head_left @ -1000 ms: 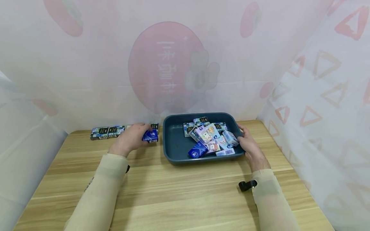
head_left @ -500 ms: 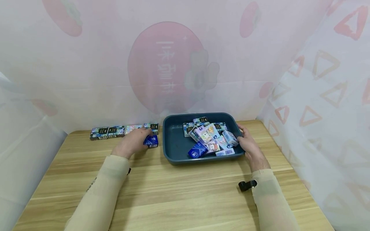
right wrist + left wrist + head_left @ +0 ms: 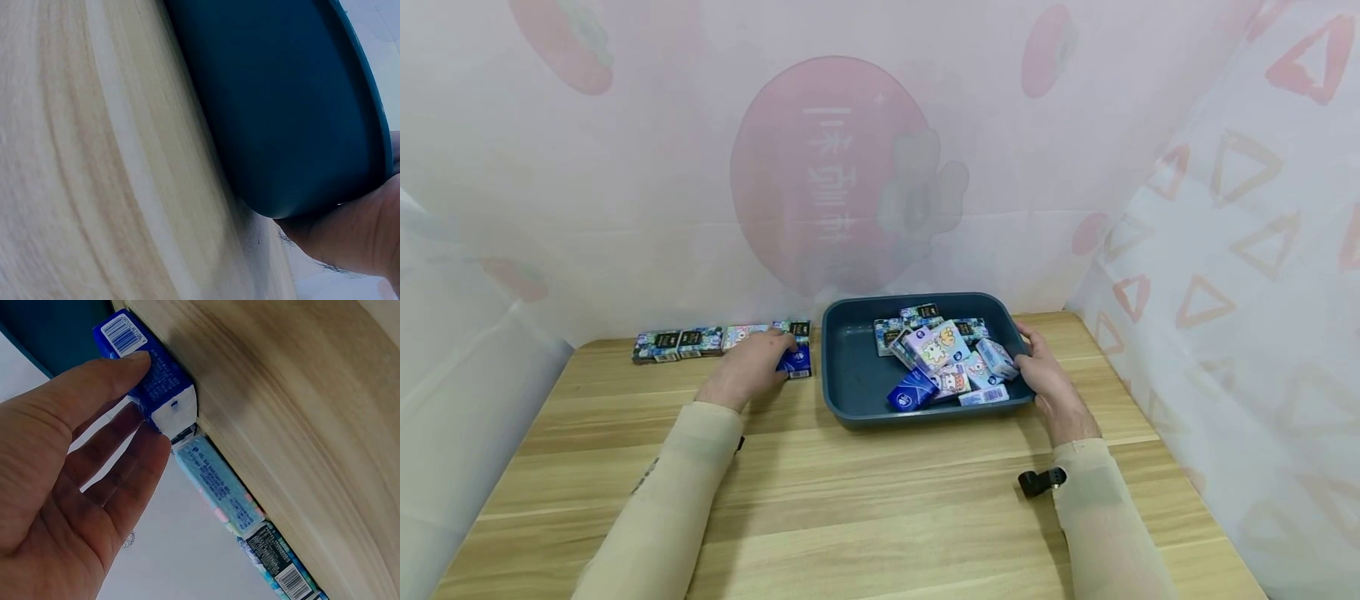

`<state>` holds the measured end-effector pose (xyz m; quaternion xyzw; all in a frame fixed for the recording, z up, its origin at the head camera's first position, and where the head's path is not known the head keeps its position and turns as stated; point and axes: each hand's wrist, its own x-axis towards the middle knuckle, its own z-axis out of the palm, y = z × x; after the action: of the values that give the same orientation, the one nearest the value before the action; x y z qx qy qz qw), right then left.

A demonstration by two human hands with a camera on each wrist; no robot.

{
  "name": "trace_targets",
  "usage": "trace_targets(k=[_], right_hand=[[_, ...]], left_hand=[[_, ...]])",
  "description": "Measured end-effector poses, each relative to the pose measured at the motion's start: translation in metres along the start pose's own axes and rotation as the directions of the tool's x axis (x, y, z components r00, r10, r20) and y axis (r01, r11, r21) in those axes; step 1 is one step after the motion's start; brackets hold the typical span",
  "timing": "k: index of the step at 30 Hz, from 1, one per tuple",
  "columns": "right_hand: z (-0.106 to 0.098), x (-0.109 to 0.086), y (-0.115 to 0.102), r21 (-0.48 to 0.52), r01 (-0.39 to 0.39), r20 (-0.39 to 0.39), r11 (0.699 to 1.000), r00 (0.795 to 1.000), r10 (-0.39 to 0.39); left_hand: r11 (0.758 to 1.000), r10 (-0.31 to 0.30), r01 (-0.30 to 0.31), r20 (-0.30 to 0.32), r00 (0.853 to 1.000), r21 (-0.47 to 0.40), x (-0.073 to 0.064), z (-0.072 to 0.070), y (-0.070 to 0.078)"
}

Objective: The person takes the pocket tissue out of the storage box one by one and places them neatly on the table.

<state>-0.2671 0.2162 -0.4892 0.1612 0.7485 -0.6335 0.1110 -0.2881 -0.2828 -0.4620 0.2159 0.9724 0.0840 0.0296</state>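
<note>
On the wooden table (image 3: 880, 508), at the right end of the packet row (image 3: 702, 341), the left hand (image 3: 747, 367) pinches a blue packet (image 3: 798, 362) between thumb and fingers. Just beside is the dark teal tray (image 3: 854, 367), holding piled packets (image 3: 937, 347); the right hand (image 3: 1047, 375) grips its right end.

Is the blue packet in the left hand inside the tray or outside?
Outside: the left hand holds the blue packet beside the tray, with tabletop showing between them.
</note>
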Motion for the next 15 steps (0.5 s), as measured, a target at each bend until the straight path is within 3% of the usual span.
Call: trace_targets(k=[15], right_hand=[[0.0003, -0.0020, -0.0017, -0.007, -0.001, -0.001, 1.000, 1.000, 0.001]], left_hand=[[1.000, 0.010, -0.010, -0.034, 0.999, 0.019, 0.0050, 0.0015, -0.0008]])
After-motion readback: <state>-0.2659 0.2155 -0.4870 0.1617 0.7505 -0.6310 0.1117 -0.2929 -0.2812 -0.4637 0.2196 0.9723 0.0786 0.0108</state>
